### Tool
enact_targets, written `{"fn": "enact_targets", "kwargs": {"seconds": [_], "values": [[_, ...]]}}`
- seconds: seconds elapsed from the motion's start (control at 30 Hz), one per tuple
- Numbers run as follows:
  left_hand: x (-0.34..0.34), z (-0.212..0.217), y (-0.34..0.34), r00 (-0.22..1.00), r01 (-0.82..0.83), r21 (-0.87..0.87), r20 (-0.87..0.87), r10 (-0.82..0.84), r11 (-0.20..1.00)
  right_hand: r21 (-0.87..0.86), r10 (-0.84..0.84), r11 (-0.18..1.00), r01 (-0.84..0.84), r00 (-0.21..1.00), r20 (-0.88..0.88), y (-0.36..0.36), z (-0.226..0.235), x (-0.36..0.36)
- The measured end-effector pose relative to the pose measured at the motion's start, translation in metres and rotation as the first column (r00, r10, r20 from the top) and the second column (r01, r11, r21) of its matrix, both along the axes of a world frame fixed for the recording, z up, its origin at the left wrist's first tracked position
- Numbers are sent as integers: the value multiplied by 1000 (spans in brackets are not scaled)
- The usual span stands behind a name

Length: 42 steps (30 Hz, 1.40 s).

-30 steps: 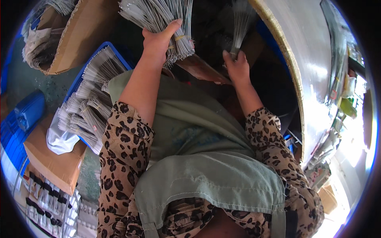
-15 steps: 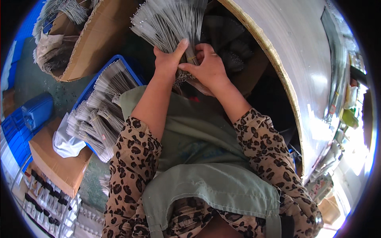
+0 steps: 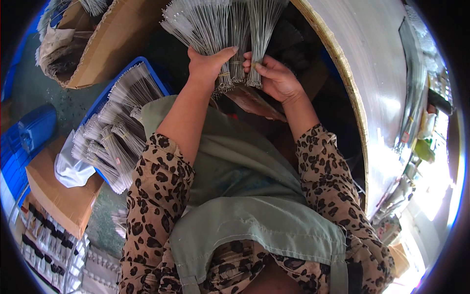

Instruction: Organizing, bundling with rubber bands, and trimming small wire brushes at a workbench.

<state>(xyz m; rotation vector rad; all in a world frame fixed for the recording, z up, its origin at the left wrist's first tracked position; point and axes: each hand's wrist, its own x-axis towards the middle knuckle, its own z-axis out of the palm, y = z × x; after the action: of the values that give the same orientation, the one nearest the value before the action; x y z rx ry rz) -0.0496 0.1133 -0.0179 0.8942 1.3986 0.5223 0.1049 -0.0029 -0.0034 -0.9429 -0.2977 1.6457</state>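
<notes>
Both hands now sit apart: left hand point(image 3: 208, 66) and right hand point(image 3: 274, 78) each clasp wire bundles point(image 3: 220, 24), fingers closed. More bundles fill the blue crate point(image 3: 147, 66) at left, beside a brown carton point(image 3: 58, 196).

The wire bundles point(image 3: 220, 29) are silvery grey, as are those in the blue crate point(image 3: 147, 68). The sleeves point(image 3: 156, 196) carry a leopard print — tan with black spots — over a pale sage-green apron point(image 3: 254, 215). The cardboard box point(image 3: 98, 54) is brown, the tabletop point(image 3: 382, 88) whitish-grey.

Both hands point(image 3: 245, 71) now grip wire bundles point(image 3: 230, 29) — fanned wider.
</notes>
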Motion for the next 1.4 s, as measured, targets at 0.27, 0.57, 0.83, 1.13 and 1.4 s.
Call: {"fn": "enact_targets", "kwargs": {"seconds": [0.27,0.57,0.83,1.13,1.4], "values": [[-2,-12,0,999,-3,48,50,1,999,10,-48,999,49,992,-118,0,-3,-3],[-2,-14,3,999,21,7,27,-21,1000,-86,-268,963,257,949,-165,7,-13,-12],[-4,-15,3,999,36,56,32,-38,998,-195,-216,952,237,968,125,12,-4,-17],[-8,-18,5,990,42,-5,138,-41,999,-204,-140,963,177,973,182,13,-10,-13],[-4,5,2,977,41,-61,212,-27,997,-272,-36,943,193,870,491,28,-10,-17]]}}
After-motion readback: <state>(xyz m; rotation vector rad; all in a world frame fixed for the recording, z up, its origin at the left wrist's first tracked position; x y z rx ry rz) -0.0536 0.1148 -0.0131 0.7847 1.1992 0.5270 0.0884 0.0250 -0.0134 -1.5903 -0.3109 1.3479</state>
